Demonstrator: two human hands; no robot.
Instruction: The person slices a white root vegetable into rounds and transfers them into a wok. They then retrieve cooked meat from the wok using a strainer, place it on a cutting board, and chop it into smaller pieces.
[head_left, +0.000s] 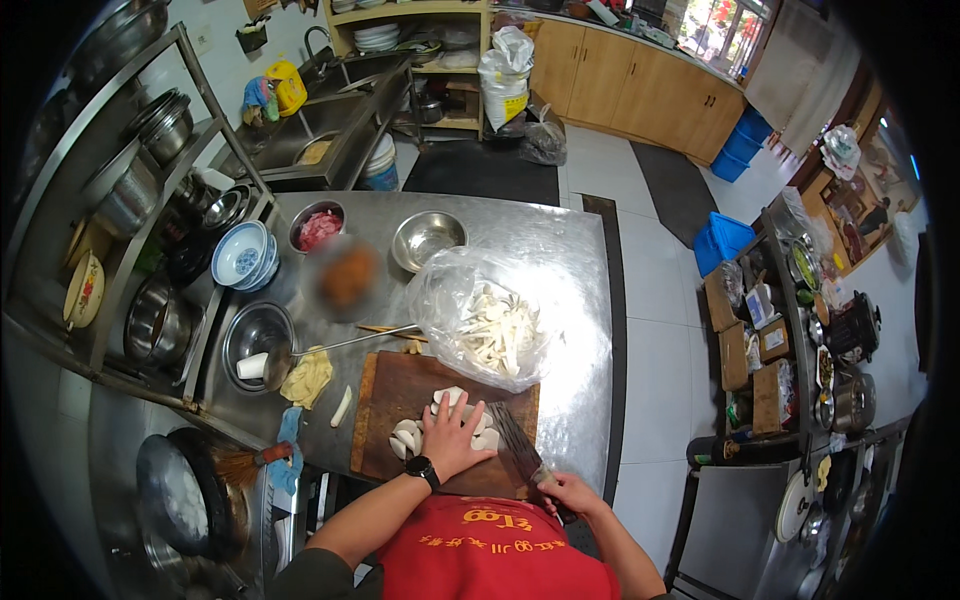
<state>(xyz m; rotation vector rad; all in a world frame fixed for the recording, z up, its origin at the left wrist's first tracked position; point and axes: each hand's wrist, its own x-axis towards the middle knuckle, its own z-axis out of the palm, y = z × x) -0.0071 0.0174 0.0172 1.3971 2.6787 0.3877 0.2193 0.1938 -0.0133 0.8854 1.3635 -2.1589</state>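
Observation:
My left hand (452, 435) lies flat with spread fingers over a pile of pale, white vegetable slices (406, 437) on a dark wooden cutting board (392, 382). It covers part of the pile. In my right hand (574, 495) is the handle of a cleaver (516, 435). The dark, streaked blade points away from me along the board's right side, beside the slices. Beyond the board, an open clear plastic bag (435, 289) holds many pale cut strips (499, 330), and its near edge overlaps the board.
The steel worktable (574, 420) also carries a metal bowl (429, 240), a bowl of raw meat (319, 229), stacked blue-and-white bowls (244, 255), a ladle (279, 366), a yellow cloth (307, 377) and a white stalk piece (341, 407). A metal shelf rack (202, 82) borders the left; a wok (180, 495) sits lower left.

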